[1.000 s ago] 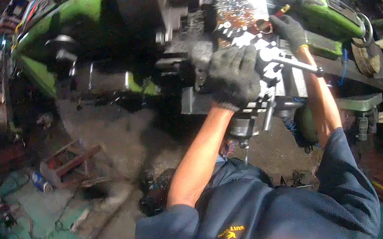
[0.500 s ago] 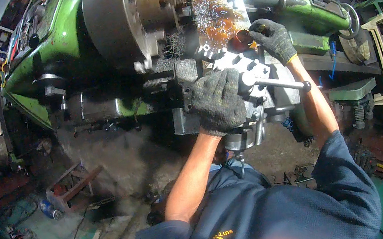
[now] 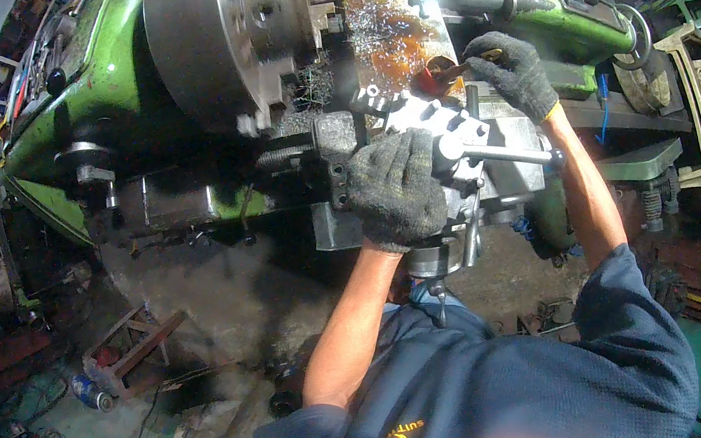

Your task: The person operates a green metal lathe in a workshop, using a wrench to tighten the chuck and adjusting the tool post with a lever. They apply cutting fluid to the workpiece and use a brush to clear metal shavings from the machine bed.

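My right hand (image 3: 509,76), in a dark grey knit glove, pinches the handle of a slim brush (image 3: 463,69). The brush's far end reaches into a small red cup (image 3: 438,77) at the edge of an oily, chip-strewn metal plate (image 3: 387,25). In a matching glove, my left hand (image 3: 396,189) rests curled against the left side of the lathe's tool post (image 3: 435,118). Its fingertips are hidden, so whatever they grip cannot be made out. A lever with a round black knob (image 3: 505,153) sticks out from the tool post between my hands.
The large lathe chuck (image 3: 205,54) stands left of the plate, with curly metal chips (image 3: 313,87) beneath it. To the right lie the green tailstock (image 3: 565,11) and its handwheel (image 3: 641,35). A rusty frame (image 3: 141,344) and a blue can (image 3: 91,393) are on the floor.
My right hand has shifted slightly, and the brush now shows between it and the red cup. The chuck presents a different side. My left hand keeps its place on the machine.
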`<act>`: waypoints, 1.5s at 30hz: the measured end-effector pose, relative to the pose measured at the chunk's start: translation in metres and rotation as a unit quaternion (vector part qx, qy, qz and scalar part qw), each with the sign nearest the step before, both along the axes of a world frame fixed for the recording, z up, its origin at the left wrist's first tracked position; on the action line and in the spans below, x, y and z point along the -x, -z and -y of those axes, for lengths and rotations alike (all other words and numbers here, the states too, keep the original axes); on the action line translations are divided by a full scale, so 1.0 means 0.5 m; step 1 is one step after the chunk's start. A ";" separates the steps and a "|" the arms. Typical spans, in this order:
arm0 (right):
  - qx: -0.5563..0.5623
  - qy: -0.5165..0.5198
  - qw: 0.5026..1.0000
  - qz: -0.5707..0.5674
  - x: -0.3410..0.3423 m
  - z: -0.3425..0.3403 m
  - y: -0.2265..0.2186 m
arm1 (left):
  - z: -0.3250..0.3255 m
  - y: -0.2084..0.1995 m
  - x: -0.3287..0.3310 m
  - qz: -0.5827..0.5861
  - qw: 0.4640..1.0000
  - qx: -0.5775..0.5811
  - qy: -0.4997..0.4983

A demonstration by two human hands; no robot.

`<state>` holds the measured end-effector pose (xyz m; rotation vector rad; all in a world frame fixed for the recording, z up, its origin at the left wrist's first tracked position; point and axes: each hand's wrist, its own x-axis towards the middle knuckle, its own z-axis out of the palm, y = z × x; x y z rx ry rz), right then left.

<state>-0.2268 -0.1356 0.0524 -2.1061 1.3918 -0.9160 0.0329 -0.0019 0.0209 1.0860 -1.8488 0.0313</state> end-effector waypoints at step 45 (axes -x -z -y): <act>-0.156 0.254 0.950 0.090 0.027 -0.025 0.116 | 0.002 0.006 -0.001 -0.009 1.000 0.009 0.009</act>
